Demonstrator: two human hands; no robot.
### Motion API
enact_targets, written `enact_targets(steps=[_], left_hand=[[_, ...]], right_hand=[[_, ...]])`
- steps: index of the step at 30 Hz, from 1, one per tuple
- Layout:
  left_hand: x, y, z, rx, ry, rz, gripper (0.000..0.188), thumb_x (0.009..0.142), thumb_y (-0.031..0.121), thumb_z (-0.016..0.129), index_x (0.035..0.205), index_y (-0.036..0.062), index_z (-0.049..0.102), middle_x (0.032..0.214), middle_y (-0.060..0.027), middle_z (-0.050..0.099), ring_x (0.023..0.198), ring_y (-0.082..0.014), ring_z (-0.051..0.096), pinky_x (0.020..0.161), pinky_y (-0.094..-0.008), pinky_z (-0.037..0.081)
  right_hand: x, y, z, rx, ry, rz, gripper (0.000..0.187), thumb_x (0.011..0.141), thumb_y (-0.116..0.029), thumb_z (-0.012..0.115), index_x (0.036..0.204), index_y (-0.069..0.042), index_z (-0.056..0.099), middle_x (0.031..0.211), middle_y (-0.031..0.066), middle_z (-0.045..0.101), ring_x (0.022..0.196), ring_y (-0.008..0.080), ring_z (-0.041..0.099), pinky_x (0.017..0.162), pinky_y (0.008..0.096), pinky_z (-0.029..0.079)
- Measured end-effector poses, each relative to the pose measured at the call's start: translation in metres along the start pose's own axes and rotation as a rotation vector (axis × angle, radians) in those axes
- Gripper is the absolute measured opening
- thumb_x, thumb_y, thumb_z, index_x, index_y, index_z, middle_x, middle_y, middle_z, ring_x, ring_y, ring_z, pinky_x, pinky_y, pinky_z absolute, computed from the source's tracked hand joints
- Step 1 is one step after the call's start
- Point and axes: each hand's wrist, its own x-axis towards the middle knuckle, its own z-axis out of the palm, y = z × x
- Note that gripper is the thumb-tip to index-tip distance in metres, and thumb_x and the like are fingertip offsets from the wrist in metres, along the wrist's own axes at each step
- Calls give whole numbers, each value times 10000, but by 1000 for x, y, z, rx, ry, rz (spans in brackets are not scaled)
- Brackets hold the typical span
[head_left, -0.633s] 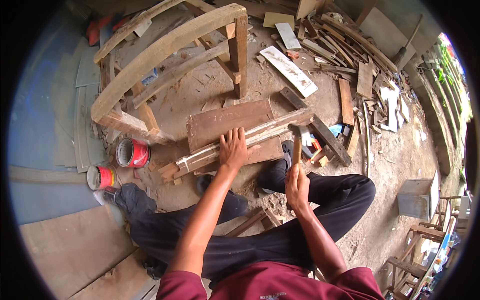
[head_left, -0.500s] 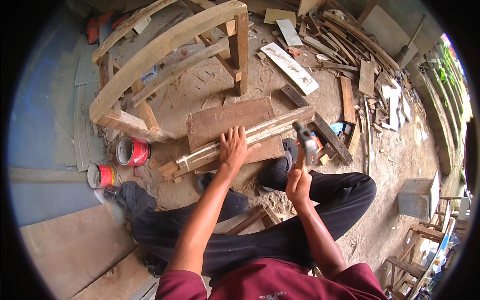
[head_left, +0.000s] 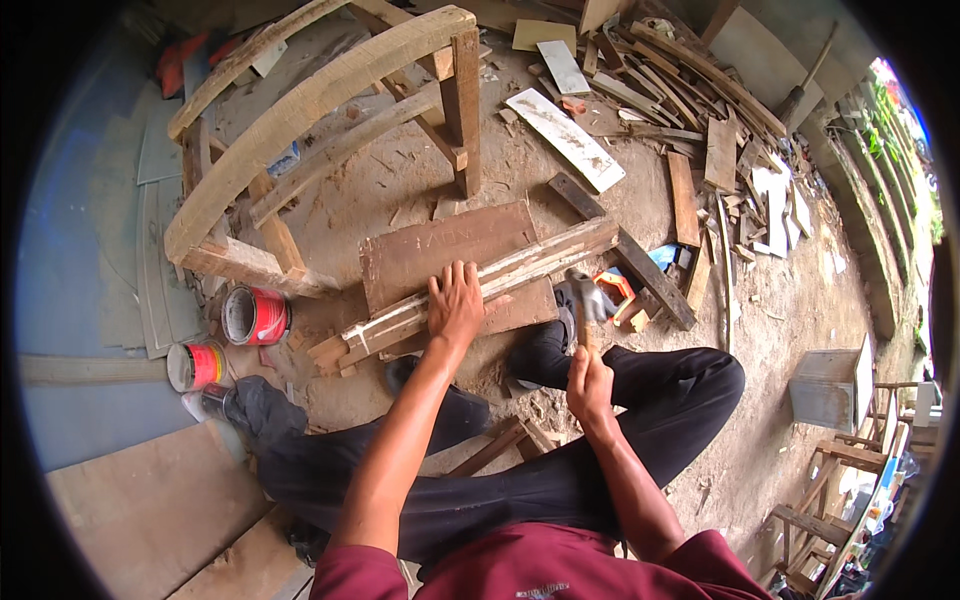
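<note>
I saw left hand (head_left: 456, 308) draped across wooden rails (head_left: 545, 257), fingers slightly apart; rails slanted forward, rightward — right end nearer right hand (head_left: 590, 383), fingers clamped round hammer (head_left: 593, 303).

Obstacle beyond plank (head_left: 542, 256): curved frame (head_left: 325, 88)

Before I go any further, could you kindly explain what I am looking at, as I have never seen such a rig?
There is no robot here, only a person's two bare hands, seen from above by a wide fisheye camera on their head, so straight edges bend near the rim. The left hand rests on a long wooden bar lying across a brown board. The right hand grips a hammer. Around them on the ground are a curved wooden frame, two tins and scrap wood.
</note>
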Motion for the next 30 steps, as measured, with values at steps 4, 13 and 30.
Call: enact_targets(steps=[4,13,30], left_hand=[[-1,-3,3,-3,5,-7,820,802,763,546,1166,29,550,1068,-101,547,1012,-252,534,886,-416,404],[-3,-2,3,0,3,9,815,774,767,580,1139,39,564,1044,-84,541,1016,-239,518,860,-405,409],[1,0,-5,-65,-5,11,807,785,752,581,1111,14,573,1035,-109,551,1003,-262,532,881,-418,422]], right_hand=[[10,1,-10,68,19,-389,312,1022,-259,448,879,7,526,642,178,577,534,379,605,488,437,442],[8,-13,-8,54,60,-347,280,1021,-253,471,945,13,516,592,193,538,537,417,594,490,446,442],[-4,-19,0,133,80,-279,426,1038,-370,439,960,29,569,600,127,535,507,280,571,492,373,427]])
